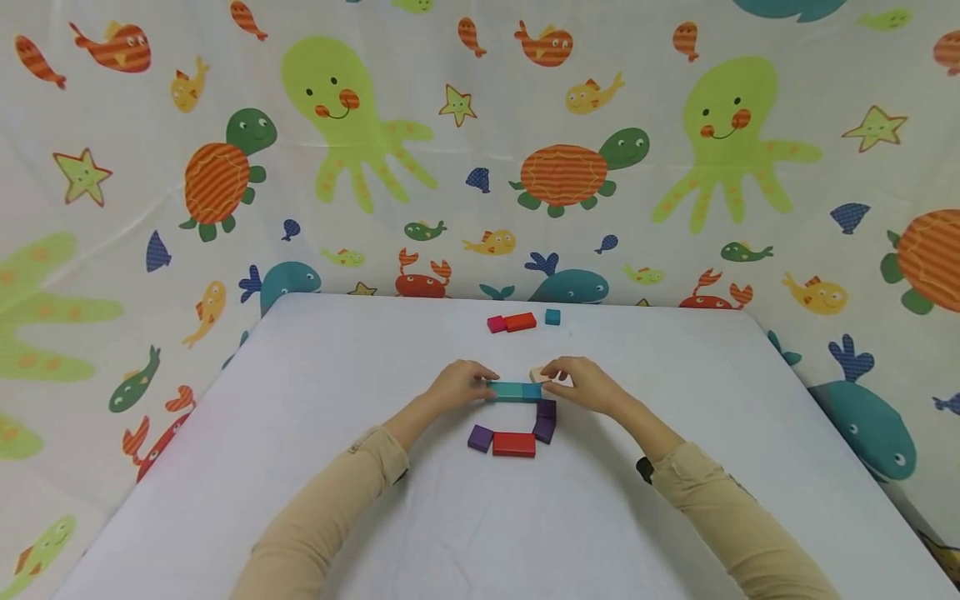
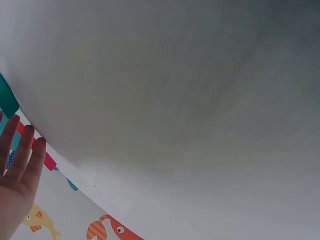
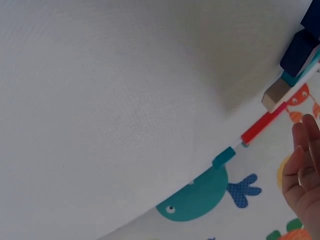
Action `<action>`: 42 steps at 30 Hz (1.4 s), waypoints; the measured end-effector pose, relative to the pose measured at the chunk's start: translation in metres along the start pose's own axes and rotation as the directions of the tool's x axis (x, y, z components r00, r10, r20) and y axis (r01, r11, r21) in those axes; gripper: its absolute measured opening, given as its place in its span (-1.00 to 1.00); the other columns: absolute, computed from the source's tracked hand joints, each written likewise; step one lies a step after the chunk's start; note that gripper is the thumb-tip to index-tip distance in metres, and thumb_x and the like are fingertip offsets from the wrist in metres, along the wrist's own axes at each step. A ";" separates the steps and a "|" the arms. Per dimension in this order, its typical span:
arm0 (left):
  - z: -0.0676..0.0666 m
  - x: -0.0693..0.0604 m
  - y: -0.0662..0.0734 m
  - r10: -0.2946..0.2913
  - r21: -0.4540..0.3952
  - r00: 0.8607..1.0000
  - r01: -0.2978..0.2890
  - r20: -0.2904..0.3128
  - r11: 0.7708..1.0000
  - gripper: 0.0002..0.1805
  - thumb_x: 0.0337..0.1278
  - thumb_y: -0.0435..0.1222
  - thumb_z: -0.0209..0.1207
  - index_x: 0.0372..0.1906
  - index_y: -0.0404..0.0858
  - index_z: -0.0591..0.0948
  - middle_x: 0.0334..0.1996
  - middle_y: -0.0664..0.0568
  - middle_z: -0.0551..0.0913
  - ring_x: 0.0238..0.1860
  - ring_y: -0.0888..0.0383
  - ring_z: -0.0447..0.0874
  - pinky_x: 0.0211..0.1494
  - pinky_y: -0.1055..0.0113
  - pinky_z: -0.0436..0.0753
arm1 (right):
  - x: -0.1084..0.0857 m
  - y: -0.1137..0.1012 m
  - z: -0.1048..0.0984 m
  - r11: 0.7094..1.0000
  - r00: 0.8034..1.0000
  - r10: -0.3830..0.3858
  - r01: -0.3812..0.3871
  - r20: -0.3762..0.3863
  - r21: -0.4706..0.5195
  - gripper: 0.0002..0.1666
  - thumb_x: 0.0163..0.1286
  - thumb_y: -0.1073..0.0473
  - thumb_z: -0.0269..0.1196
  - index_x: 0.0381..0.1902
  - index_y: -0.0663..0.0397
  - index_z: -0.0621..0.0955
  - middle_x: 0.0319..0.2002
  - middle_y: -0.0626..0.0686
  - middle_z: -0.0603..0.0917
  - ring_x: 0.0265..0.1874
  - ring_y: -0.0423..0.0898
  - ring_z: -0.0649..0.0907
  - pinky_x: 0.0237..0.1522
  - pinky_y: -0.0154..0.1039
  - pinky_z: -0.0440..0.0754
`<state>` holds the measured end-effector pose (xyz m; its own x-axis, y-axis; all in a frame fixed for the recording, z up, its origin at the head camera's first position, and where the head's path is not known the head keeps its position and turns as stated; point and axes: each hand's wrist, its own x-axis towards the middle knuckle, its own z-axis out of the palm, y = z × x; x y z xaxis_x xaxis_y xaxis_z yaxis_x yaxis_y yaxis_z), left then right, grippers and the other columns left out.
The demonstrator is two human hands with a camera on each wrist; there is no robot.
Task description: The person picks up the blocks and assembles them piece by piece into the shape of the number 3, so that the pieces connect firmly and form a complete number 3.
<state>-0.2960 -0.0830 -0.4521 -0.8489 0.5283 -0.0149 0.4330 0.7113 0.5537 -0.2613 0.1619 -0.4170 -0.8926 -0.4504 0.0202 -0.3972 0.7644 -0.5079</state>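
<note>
My left hand (image 1: 461, 383) is at the left end of a teal block (image 1: 505, 392), thumb on the near side and a finger on the far side. In the left wrist view, several fingers (image 2: 20, 162) extend beside the teal block (image 2: 7, 97). A blue block (image 1: 531, 392) continues the row rightward. My right hand (image 1: 585, 383) has its fingertips at that row's right end, beside a pale wooden block (image 1: 536, 375) partly hidden behind them. The right wrist view shows its fingers (image 3: 295, 167) lightly bent, apart from the wooden block (image 3: 276, 95).
Two purple blocks (image 1: 546, 418) run toward me from the row's right end. Nearer lie a red block (image 1: 513, 444) and a purple block (image 1: 481, 438). At the back are a pink block (image 1: 497, 324), an orange-red block (image 1: 521, 322) and a teal cube (image 1: 552, 317).
</note>
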 end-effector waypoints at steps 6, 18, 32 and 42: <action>0.000 -0.001 0.004 0.031 0.037 0.999 -0.031 0.008 0.999 -0.65 0.03 -0.25 0.31 -0.03 -0.28 0.67 -0.09 -0.05 0.71 0.00 0.03 0.62 0.14 0.16 0.54 | 0.003 0.003 -0.001 0.999 1.000 0.023 -0.023 -0.006 -0.023 -0.64 0.30 0.13 0.25 -0.01 0.21 0.61 -0.17 0.12 0.68 -0.18 0.00 0.57 -0.12 -0.13 0.61; -0.001 0.002 0.001 0.045 0.071 0.999 -0.045 0.000 0.996 -0.66 0.02 -0.24 0.32 -0.07 -0.28 0.68 -0.13 -0.04 0.73 -0.02 0.03 0.64 0.13 0.17 0.54 | 0.018 0.009 -0.003 0.997 0.999 0.048 -0.047 0.003 -0.065 -0.68 0.30 0.15 0.24 -0.04 0.21 0.62 -0.20 0.13 0.67 -0.19 -0.01 0.58 -0.09 -0.13 0.61; 0.000 0.008 -0.003 0.048 0.021 0.999 -0.048 0.009 0.999 -0.67 0.03 -0.25 0.32 -0.06 -0.27 0.68 -0.12 -0.04 0.73 -0.03 0.05 0.63 0.13 0.16 0.53 | 0.032 0.019 -0.006 0.992 0.996 0.059 -0.067 -0.068 -0.110 -0.71 0.30 0.22 0.22 -0.07 0.28 0.62 -0.24 0.17 0.67 -0.23 0.04 0.59 -0.12 -0.11 0.61; -0.003 0.010 -0.006 0.050 0.026 0.999 -0.051 0.016 0.998 -0.66 0.01 -0.25 0.33 -0.07 -0.27 0.69 -0.13 -0.03 0.73 -0.11 0.09 0.62 0.10 0.18 0.54 | 0.048 0.024 -0.008 0.968 0.983 0.015 -0.060 -0.182 -0.243 -0.80 0.27 0.29 0.23 -0.18 0.30 0.64 -0.24 0.20 0.69 -0.20 0.07 0.66 -0.07 -0.04 0.61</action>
<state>-0.3080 -0.0830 -0.4527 -0.8212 0.5706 -0.0003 0.4832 0.6957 0.5316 -0.3151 0.1627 -0.4210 -0.9224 -0.3472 0.1693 -0.3830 0.8791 -0.2837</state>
